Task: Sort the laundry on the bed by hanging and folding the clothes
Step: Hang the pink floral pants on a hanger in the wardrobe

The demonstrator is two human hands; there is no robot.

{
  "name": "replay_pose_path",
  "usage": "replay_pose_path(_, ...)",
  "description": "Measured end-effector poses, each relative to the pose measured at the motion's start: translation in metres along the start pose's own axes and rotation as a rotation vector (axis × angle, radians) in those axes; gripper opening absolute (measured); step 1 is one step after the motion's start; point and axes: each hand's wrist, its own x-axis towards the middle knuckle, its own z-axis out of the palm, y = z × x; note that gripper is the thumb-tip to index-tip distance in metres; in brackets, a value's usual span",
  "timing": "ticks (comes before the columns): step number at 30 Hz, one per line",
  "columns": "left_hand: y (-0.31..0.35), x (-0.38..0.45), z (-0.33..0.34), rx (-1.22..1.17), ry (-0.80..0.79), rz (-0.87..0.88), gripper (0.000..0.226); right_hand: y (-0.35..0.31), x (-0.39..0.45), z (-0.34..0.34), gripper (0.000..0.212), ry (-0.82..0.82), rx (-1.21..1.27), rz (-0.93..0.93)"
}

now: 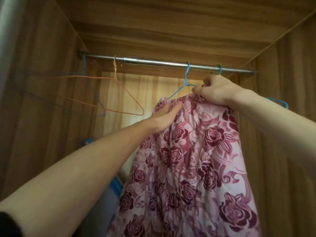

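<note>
rose-print garment [191,151] on blue hanger [185,81], both hands gripping.

Wood-grain wardrobe walls [42,82] and ceiling [162,23], warmly lit pale curtain [136,93] behind.

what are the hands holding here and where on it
Both hold the pink rose-print garment at its top edge: right hand grips the bunched fabric near the blue hanger, left hand below it.
</note>
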Motion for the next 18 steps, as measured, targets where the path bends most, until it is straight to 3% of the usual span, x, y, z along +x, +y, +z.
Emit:
replay_pose_path(7,0.011,-0.04,0.033,-0.039,0.111,0.085,0.065,0.035,-0.069,0.016,0.06,0.275,-0.293,-0.297)
replay_pose_path(13,-0.009,-0.131,0.074,0.274,0.344,0.208,0.062,0.081,-0.164,0.042,0.065,0.281,-0.316,-0.364)
replay_pose_path(18,-0.042,-0.226,0.1,0.312,0.445,0.226,0.057,0.107,-0.252,0.084,0.064,0.194,-0.262,-0.305)
